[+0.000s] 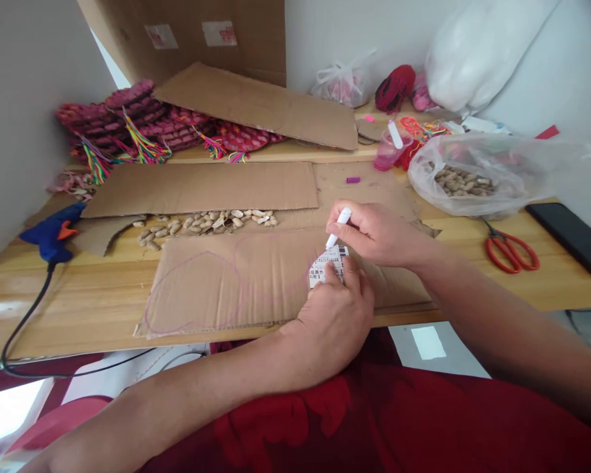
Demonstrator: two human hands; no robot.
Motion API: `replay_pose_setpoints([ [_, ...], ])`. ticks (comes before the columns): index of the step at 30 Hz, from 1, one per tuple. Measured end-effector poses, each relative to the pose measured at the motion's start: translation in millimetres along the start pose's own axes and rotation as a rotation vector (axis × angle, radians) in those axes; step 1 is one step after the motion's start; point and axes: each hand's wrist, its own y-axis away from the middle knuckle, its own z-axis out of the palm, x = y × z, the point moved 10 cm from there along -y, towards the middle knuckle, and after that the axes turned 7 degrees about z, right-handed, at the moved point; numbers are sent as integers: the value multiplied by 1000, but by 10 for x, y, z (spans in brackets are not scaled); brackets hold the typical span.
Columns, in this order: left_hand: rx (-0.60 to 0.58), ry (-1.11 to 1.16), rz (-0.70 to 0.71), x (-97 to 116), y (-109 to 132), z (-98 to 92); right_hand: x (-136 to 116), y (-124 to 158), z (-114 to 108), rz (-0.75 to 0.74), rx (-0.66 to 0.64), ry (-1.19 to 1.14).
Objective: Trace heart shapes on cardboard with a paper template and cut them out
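Note:
My right hand (362, 230) grips a white marker (339, 226) near its tip, which points down at the upper edge of a white printed label (320, 266). With its fingers apart, my left hand (337, 309) presses down on this label; whether the label is stuck to a separate piece of card is hidden. Beneath both hands lies a long cardboard strip (270, 295) along the table's front edge. Purple curved outlines run across its left and middle parts. Behind the strip sits a small purple marker cap (353, 179).
Loose peanuts (211, 221) lie behind the strip, beside another cardboard piece (207, 187). A blue glue gun (54, 233) is at left. To the right are red-handled scissors (512, 253), a phone (571, 236) and a bag of peanuts (465, 180). Tasselled woven pieces (142, 121) are stacked behind.

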Motion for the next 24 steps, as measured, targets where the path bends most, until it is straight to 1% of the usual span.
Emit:
replay_pose_setpoints([
  [3, -32, 16, 7, 1, -12, 43, 102, -4, -90, 25, 47, 74],
  [5, -20, 20, -2, -3, -16, 41, 119, -2, -120, 30, 65, 105],
  [8, 27, -4, -11, -6, -18, -1, 84, 8, -90, 27, 51, 79],
  [12, 33, -26, 16, 9, -22, -20, 68, 28, -49, 30, 35, 17],
  [17, 88, -48, 0, -14, -11, -62, 140, 42, -106, 57, 68, 80],
  [20, 102, -48, -5, -14, -14, -47, 151, 50, -111, 69, 71, 69],
  [24, 92, -32, -13, -17, -24, -14, 165, 76, -106, 82, 77, 39],
])
